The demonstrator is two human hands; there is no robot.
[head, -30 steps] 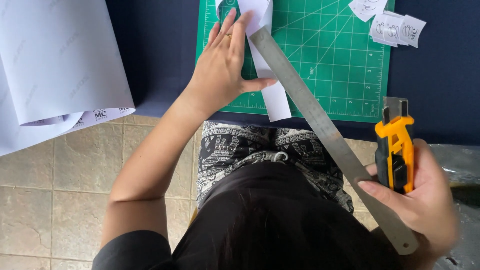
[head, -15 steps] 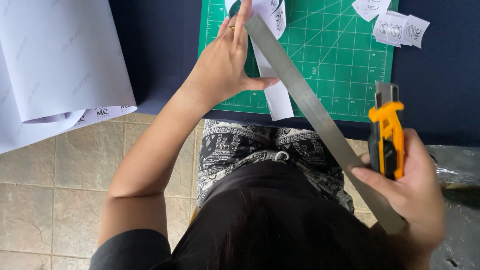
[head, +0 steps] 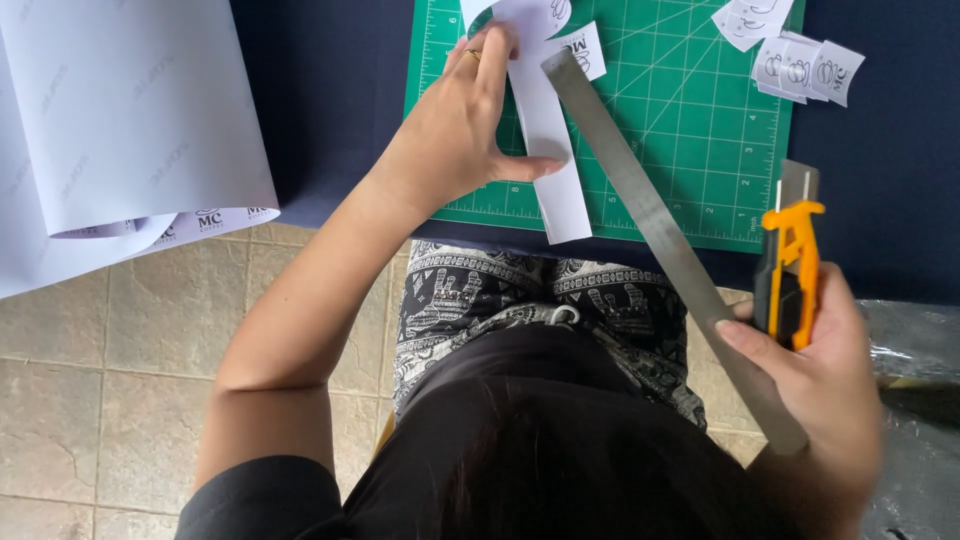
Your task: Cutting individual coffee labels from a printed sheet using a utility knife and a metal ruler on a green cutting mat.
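Observation:
My left hand presses flat on a long white paper strip that lies on the green cutting mat, thumb pinning its lower part. My right hand grips both an orange utility knife and the near end of a long steel ruler. The ruler slants up to the left, its far tip over the mat beside the strip.
Several small cut printed labels lie at the mat's top right. A large curled white paper sheet hangs off the dark blue table at left. Tiled floor lies below; clear plastic sits at right.
The ruler's far tip has swung right, off the strip and down the mat. My right hand shifted slightly with the knife. My left hand stays on the strip, which now shows more fully.

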